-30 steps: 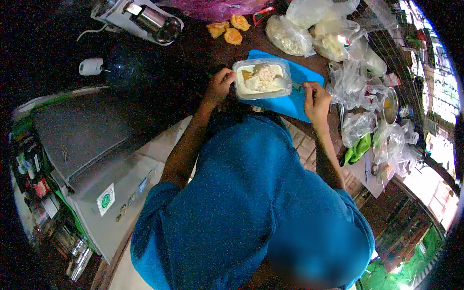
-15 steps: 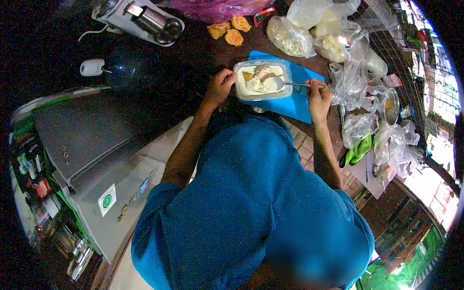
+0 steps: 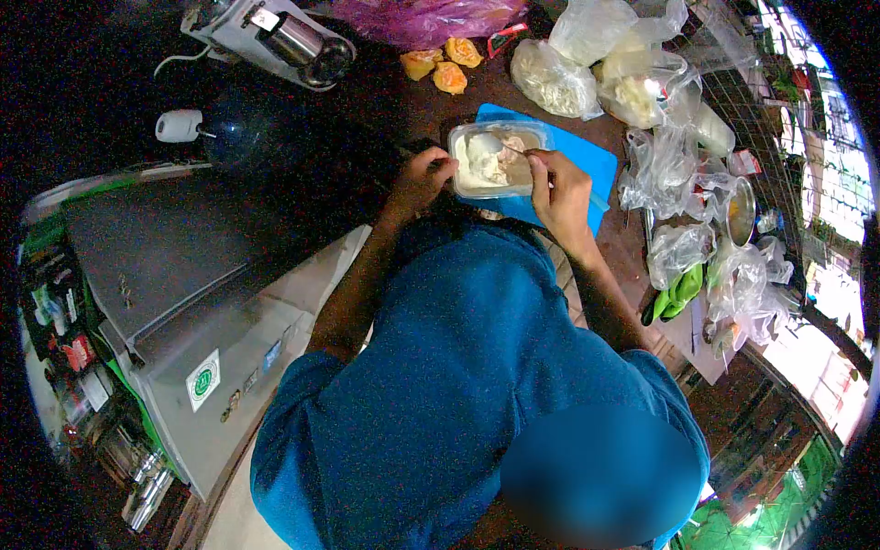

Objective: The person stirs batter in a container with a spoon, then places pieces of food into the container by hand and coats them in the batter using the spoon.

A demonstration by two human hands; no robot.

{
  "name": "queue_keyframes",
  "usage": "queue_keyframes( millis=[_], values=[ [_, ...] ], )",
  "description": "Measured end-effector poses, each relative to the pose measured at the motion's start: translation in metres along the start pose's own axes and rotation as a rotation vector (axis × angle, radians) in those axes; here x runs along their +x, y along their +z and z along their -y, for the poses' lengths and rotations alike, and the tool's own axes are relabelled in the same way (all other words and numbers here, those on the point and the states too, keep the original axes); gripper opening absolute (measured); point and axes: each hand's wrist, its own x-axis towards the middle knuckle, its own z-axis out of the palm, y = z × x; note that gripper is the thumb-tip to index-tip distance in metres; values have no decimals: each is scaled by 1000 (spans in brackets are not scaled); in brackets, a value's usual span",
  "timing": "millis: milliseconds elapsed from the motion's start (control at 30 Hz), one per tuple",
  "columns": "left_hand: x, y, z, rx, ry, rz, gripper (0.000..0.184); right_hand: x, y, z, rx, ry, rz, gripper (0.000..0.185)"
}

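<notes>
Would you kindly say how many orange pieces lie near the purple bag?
3: left piece, upper-right piece, lower piece nearest the container; the purple bag may hide others.

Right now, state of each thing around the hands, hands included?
Tub: open, holding creamy filling.
Spoon: held, head at the filling, depth unclear.
Right hand: closed on the spoon.
Left hand: curled at the tub's left edge, grip unclear.
Blue mat: flat, partly covered.
Orange pieces: loose, grouped beyond the tub.
Clear plastic bags: some filled, some crumpled.

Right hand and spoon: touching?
Touching: the head view shows the spoon pinched by its handle in the right hand.
</notes>
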Motion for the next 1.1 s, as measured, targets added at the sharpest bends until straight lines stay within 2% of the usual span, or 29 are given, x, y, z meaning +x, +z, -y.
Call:
queue_keyframes(
  millis=[33, 100, 167, 233, 300, 333, 433, 500, 533, 600, 633, 700, 733, 767, 833, 867, 933, 1000, 1100],
  values=[
    [0, 0, 5, -1, 1, 0, 25, 0, 0, 0, 9, -35, -11, 13],
    [1, 1, 14, 102, 256, 8, 24, 0, 0, -1, 29, -49, -16, 11],
    [0, -1, 16, 109, 297, 20, 23, -1, -4, -3, 50, -61, -21, 10],
    [1, -3, 12, 117, 338, 34, 22, -3, -19, -4, -60, -37, -33, 11],
    [5, -3, 9, 40, 138, 54, 20, -3, -39, -6, -108, -34, -39, 12],
    [4, -2, 12, 39, 140, 60, 20, -4, -47, -10, -121, 0, -51, 13],
    [0, -3, 7, 39, 388, -10, 19, -8, -57, -23, -161, 15, -66, 13],
    [-2, -4, -6, -388, -137, 79, 19, -9, -55, -32, -162, -10, 62, 14],
    [2, -5, 3, -386, -137, 82, 19, -10, -49, -37, -162, -8, 60, 14],
    [11, -9, 22, -109, 72, 94, 16, -15, -36, -48, -134, -138, 28, 15],
    [10, -9, 23, -108, 72, 95, 16, -17, -33, -52, -134, -137, 26, 15],
    [5, -11, 23, -70, 63, 49, 16, -24, -27, -61, -78, 313, 39, 18],
    [4, -12, 18, -69, 62, 48, 16, -25, -26, -68, -35, 401, 51, 22],
    [3, -13, 14, -102, 75, 37, 19, -30, -22, -83, -32, 399, 54, 22],
    [1, -13, 6, -133, 88, 20, 22, -32, -16, -93, 160, 451, -158, 25],
    [0, -11, 3, -208, 56, -7, 26, -36, -16, -97, 268, 477, -193, 25],
    [0, -12, -1, -283, 24, -31, 30, -29, -27, -86, 266, 507, -175, 25],
    [3, -19, -4, -527, -105, 132, 38, -26, -28, -83, 265, 538, -157, 25],
    [4, -25, -12, -466, -148, 220, 44, -20, -23, -77, 277, 484, -162, 25]
  ],
)
